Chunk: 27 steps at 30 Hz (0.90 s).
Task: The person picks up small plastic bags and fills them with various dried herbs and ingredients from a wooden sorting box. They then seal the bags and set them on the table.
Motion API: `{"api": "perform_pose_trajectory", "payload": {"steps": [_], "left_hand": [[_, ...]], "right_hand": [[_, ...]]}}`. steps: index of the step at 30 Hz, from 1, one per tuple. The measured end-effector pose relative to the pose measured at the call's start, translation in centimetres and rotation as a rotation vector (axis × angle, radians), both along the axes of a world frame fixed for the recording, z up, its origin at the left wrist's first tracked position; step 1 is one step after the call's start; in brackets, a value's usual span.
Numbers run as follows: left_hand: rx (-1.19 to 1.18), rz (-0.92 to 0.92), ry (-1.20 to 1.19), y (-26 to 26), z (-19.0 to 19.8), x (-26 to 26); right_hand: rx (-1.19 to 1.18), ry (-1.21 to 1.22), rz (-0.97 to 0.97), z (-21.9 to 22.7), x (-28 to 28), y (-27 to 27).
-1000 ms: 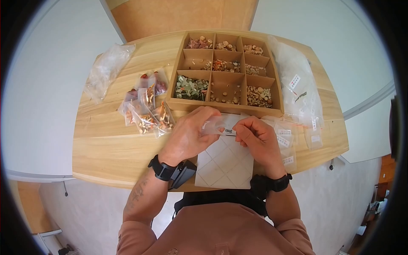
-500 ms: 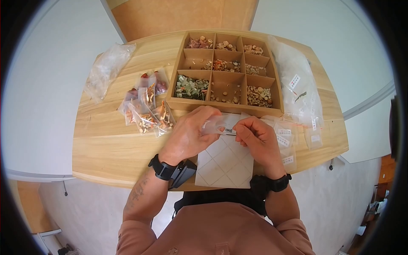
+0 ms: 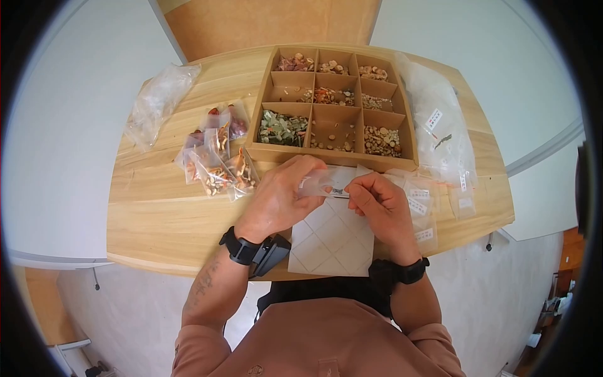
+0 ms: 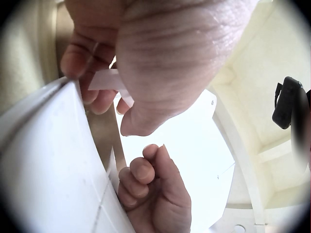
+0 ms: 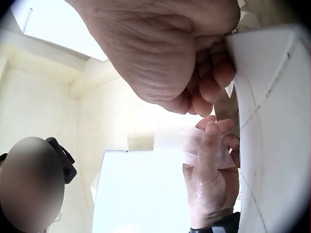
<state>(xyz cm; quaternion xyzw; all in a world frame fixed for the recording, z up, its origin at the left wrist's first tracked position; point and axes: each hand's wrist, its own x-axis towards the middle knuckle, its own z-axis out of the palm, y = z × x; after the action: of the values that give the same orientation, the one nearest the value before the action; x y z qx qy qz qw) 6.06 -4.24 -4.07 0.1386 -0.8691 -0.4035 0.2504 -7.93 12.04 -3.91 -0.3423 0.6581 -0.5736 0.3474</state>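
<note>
In the head view my left hand (image 3: 279, 198) holds a small translucent bag (image 3: 317, 185) between thumb and fingers, just in front of the box. Dark print shows on the bag's right part. My right hand (image 3: 384, 210) pinches at the bag's right end, thumb against curled fingers. Both hands are above a white tile-patterned sheet (image 3: 330, 242). In the left wrist view a flap of the bag (image 4: 104, 80) sticks out beside the left thumb. The right wrist view shows the bag (image 5: 192, 145) across the left hand (image 5: 209, 179); the right fingertips (image 5: 209, 94) are curled close to it.
A cardboard box (image 3: 333, 157) with several compartments of dried pieces stands behind the hands. Filled bags (image 3: 217, 179) lie at left, with a crumpled plastic bag (image 3: 160, 103) farther back. Labelled empty bags (image 3: 418, 204) and a large clear bag (image 3: 440, 132) lie at right.
</note>
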Motion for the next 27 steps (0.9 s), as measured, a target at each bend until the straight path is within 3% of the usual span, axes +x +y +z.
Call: {"api": "perform_pose_trajectory", "payload": {"steps": [27], "left_hand": [[0.003, -0.009, -0.024, -0.11, -0.32, -0.13]], "right_hand": [[-0.038, -0.009, -0.022, -0.21, 0.17, 0.28]]}}
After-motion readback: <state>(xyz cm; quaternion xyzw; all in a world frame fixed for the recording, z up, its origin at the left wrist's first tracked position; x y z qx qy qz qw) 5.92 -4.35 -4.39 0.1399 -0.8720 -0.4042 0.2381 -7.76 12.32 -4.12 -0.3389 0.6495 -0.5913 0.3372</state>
